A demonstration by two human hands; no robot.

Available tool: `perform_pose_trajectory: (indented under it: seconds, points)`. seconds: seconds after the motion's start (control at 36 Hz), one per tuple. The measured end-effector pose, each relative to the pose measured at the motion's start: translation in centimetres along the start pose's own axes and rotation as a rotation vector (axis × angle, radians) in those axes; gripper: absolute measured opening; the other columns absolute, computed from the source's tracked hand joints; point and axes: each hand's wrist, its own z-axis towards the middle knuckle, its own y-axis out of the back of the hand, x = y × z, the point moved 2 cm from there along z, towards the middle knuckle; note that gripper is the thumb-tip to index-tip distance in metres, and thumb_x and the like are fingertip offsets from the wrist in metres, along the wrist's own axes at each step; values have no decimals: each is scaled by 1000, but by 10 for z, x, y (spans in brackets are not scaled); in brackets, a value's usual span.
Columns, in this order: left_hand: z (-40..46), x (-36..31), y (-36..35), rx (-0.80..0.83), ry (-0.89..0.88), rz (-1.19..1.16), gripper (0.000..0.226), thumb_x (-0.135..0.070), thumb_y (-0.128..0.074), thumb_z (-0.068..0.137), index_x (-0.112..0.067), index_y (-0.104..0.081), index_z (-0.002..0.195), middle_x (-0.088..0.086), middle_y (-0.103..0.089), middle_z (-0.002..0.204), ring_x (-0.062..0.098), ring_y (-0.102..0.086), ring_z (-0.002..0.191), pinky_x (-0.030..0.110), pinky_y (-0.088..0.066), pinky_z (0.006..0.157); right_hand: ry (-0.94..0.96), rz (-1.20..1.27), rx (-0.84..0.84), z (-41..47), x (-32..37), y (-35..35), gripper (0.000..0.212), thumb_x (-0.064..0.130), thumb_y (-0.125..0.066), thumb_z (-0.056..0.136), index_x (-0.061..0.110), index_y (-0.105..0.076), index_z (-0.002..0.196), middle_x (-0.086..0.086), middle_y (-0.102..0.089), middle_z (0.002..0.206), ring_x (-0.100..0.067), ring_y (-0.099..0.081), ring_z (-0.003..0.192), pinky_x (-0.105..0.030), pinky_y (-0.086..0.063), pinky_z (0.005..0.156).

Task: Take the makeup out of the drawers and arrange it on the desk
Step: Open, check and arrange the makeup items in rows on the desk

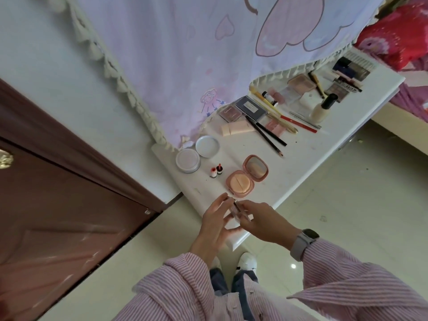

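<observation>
Holding small clear case between both hands; advise setting down on bench, six o'clock of pink compact.

I have both hands raised together in front of me, forearms angled inward so the fingertips nearly meet. My left hand has its fingers extended and slightly spread, thumb below. My right hand has fingers curled, pinching something small that I cannot make out. My right wrist carries a watch; both arms are in striped sleeves.
</observation>
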Motion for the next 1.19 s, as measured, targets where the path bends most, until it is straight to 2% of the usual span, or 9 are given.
perform_pose_trajectory:
  seconds: [0.17,0.22,0.5,0.58,0.67,0.75,0.83,0.97,1.19]
  points:
    - [0,3,5,164,70,-44,22,-21,-53,90,-19,-61,110,13,-55,119,30,-52,113,53,-48,87,-23,4,-73,-1,-6,5,16,19,-48,89,7,-58,93,-12,-65,79,-31,-61,74,-35,-48,66]
    - [1,6,7,180,123,-81,30,-27,-55,90,-18,-58,118,14,-53,126,31,-50,118,51,-49,85,-39,-8,-109,-1,-10,6,18,20,-48,90,5,-57,94,-14,-65,78,-32,-60,72,-36,-46,62]
    - [10,17,24,-2,105,-102,34,-24,-47,95,-20,-47,129,17,-56,124,34,-56,111,48,-49,88,-93,-53,-225,-3,-21,9,20,17,-46,90,6,-58,101,-12,-65,76,-28,-60,65,-38,-48,62]
    - [8,13,23,-220,-73,203,26,-24,-44,97,-19,-51,122,14,-56,116,27,-58,103,39,-53,83,-102,-75,-226,-2,-23,10,17,17,-46,89,7,-58,94,-11,-64,71,-26,-56,60,-36,-46,58]
    - [6,15,24,-341,-544,874,35,-30,-45,96,-19,-48,129,4,-49,130,14,-48,112,26,-43,94,-136,-99,-218,0,-26,11,15,17,-45,87,7,-55,81,-8,-54,60,-20,-43,52,-29,-35,51]
    - [7,24,21,-178,-913,1523,46,-42,-42,92,-23,-43,134,-1,-43,141,19,-32,132,31,-30,102,-142,-87,-198,1,-28,12,17,16,-45,86,6,-50,73,-4,-46,55,-18,-38,51,-28,-31,51]
    - [16,35,21,-50,-1015,1907,51,-45,-36,87,-25,-40,134,-2,-46,141,25,-36,135,47,-35,101,-122,-82,-175,1,-26,13,19,16,-46,87,7,-48,71,-2,-43,54,-17,-35,51,-26,-27,50]
    - [24,42,33,23,-1021,2056,54,-37,-53,84,-25,-40,135,-2,-48,138,19,-45,128,51,-42,97,-114,-87,-141,4,-28,13,22,17,-48,88,1,-57,77,-14,-57,64,-18,-42,55,-27,-30,51]
    - [27,48,46,-26,-1051,2123,50,-41,-30,93,-18,-38,136,9,-41,145,25,-42,131,56,-39,99,-131,-9,-136,10,-27,12,29,21,-46,89,1,-48,69,-7,-43,56,-17,-34,53,-27,-27,52]
